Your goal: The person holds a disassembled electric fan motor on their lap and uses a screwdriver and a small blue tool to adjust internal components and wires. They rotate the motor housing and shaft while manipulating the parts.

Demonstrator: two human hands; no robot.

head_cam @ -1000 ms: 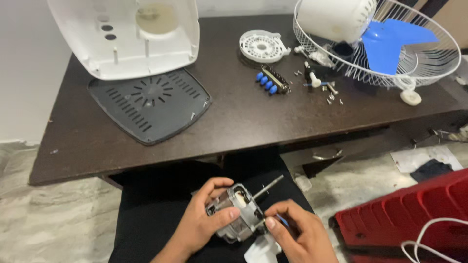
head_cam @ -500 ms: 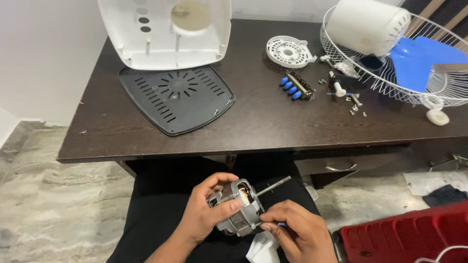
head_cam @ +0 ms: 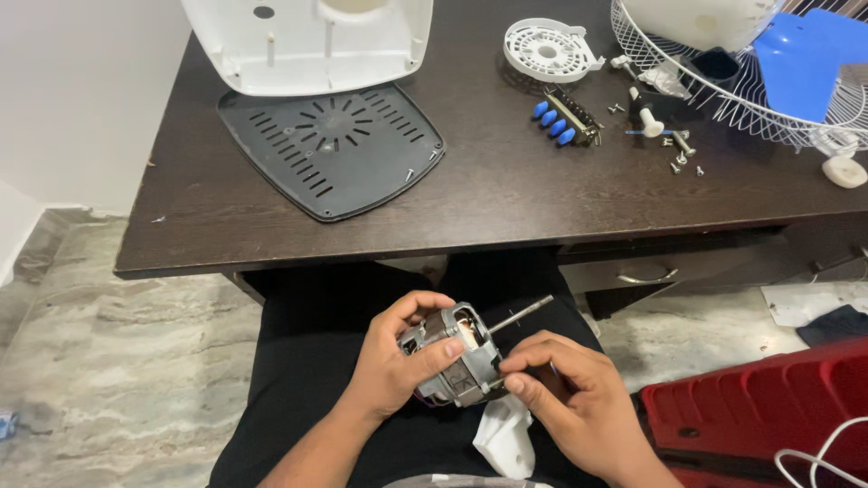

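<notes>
Holding a bare fan motor [head_cam: 457, 352] over the lap, below the tabletop [head_cam: 506, 194] edge, the left hand [head_cam: 398, 366] grips its body while the right hand [head_cam: 565, 393] pinches a small tool at its housing, apparently mid-fastener work needing a steady grip.

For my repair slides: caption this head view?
Both hands, left and right, grip a fan motor over the lap.

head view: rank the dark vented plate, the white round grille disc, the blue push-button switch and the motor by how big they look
1. dark vented plate
2. motor, though it sits nearer the camera, so its rank is unsure
3. white round grille disc
4. blue push-button switch
</notes>
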